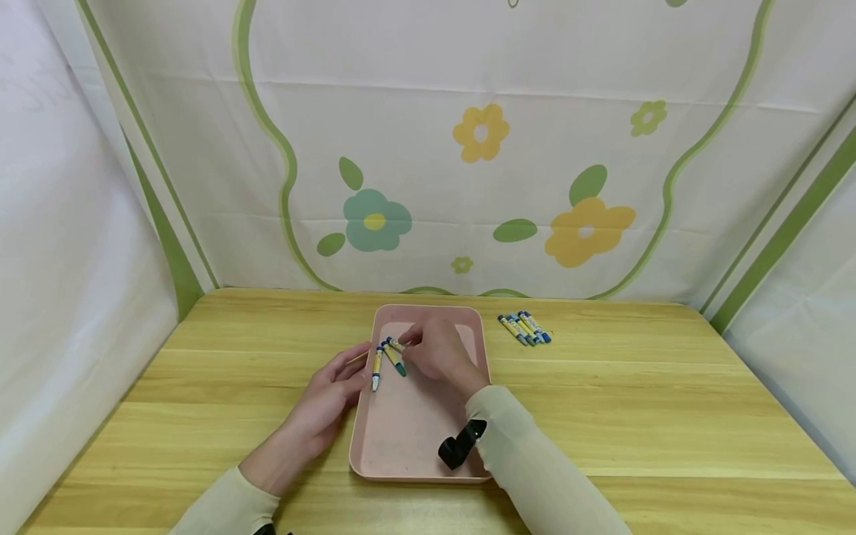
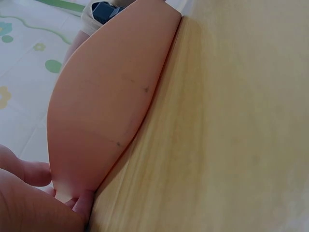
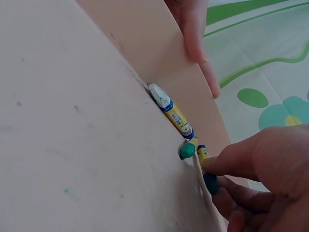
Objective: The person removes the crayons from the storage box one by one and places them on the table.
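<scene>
Nearest us, a black wrist mount (image 1: 461,446) sits strapped over our right sleeve, above the near end of the pink tray (image 1: 414,453). From there the right hand (image 1: 438,353) reaches up the tray with its fingers curled; in the right wrist view the fingertips (image 3: 227,164) pinch a crayon (image 3: 202,153) by its wrapped barrel, held low against the tray floor beside the left wall. We judge the low pinch keeps it from rolling down the smooth floor.

Two more crayons lie close by: a white-tipped one (image 3: 170,110) lies along the left wall, and a green-tipped one (image 3: 187,151) rests just beside the pinched one, nearly touching it. They crowd the fingertips, so there is little free room around the grip.

Our left hand (image 1: 331,397) lies flat on the table (image 1: 200,357) with straight fingers pressing the outside of the tray's left wall; it holds nothing, and we judge it steadies the tray.

Well apart, on the table to the right of the tray's far corner, a small bunch of crayons (image 1: 524,328) lies side by side. A flowered cloth (image 1: 481,134) hangs behind the table and along both sides.
</scene>
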Motion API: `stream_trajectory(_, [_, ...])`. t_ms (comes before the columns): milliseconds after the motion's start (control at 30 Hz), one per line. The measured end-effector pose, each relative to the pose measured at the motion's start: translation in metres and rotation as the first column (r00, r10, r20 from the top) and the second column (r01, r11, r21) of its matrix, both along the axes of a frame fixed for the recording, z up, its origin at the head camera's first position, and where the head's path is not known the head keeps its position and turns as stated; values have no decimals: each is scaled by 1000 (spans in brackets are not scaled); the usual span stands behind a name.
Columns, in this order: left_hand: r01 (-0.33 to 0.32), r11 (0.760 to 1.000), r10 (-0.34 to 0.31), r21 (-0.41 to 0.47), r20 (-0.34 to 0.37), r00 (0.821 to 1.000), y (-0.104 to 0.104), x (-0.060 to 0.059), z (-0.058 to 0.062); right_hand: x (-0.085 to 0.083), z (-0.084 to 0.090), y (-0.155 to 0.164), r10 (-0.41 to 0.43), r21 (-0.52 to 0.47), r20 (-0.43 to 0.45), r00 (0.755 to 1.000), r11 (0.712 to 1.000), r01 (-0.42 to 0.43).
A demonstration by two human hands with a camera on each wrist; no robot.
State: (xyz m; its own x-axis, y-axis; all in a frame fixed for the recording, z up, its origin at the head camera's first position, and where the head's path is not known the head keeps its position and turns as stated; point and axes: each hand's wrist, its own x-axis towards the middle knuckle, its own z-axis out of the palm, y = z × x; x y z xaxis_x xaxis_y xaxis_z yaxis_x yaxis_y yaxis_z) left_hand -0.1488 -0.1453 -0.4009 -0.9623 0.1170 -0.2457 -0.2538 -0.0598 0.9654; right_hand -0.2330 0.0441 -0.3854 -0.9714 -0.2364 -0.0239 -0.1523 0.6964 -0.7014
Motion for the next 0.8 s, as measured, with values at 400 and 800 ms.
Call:
stream_trajectory(400, [-1, 1000, 1, -2, -6, 1000, -1, 0, -1, 3, 5, 8, -3, -135, 31, 1000, 991, 7])
stream_trajectory(800, [-6, 1000, 6, 2, -4, 1000, 0, -1, -1, 2, 8, 14, -1, -190, 7, 1000, 982, 2])
